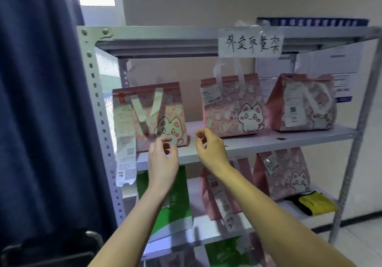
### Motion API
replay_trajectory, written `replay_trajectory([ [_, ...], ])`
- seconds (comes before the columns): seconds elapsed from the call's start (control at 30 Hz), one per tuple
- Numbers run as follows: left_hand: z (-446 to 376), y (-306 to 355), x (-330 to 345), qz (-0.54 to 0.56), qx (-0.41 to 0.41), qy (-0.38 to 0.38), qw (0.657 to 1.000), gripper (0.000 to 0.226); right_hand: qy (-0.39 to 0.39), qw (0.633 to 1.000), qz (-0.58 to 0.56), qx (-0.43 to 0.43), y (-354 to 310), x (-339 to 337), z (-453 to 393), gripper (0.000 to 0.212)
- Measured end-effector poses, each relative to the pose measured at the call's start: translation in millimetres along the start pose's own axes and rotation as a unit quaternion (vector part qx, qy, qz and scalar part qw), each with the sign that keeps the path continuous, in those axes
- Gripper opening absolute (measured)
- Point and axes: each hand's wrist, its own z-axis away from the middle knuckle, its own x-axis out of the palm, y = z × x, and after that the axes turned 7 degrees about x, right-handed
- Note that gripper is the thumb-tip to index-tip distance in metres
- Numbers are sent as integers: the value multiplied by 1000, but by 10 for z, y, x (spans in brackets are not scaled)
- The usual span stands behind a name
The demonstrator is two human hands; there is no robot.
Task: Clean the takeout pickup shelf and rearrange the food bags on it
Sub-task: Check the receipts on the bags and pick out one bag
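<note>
Three pink cat-print food bags stand on the upper board (268, 142) of a grey metal shelf: a left bag (153, 109) with a long receipt hanging off it, a middle bag (231, 105) and a right bag (303, 103). My left hand (163, 159) hovers just in front of the left bag's lower edge, fingers loosely curled and holding nothing. My right hand (210, 149) is raised in the gap between the left and middle bags, fingers loosely curled, also holding nothing.
A handwritten paper sign (251, 43) hangs from the top board. On the lower board stand a green bag (171, 196), two more pink bags (283, 173) and a folded yellow-and-black cloth (312, 202). A dark blue curtain (41, 111) hangs at the left.
</note>
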Motion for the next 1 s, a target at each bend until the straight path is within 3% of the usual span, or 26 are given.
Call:
replay_trajectory([
  [0.23, -146, 300, 713, 14, 29, -42, 999, 20, 42, 998, 34, -26, 416, -566, -256, 14],
  [0.5, -236, 712, 1578, -7, 33, -18, 999, 25, 48, 994, 51, -83, 1056, -1233, -611, 17],
  [0.77, -176, 1248, 2574, -196, 165, -38, 966, 29, 98, 969, 188, -126, 1720, -2125, -902, 27],
  [1.0, -78, 1529, 3208, -283, 203, -71, 935, 33, 123, 946, 276, -119, 2250, -2694, -1001, 29],
])
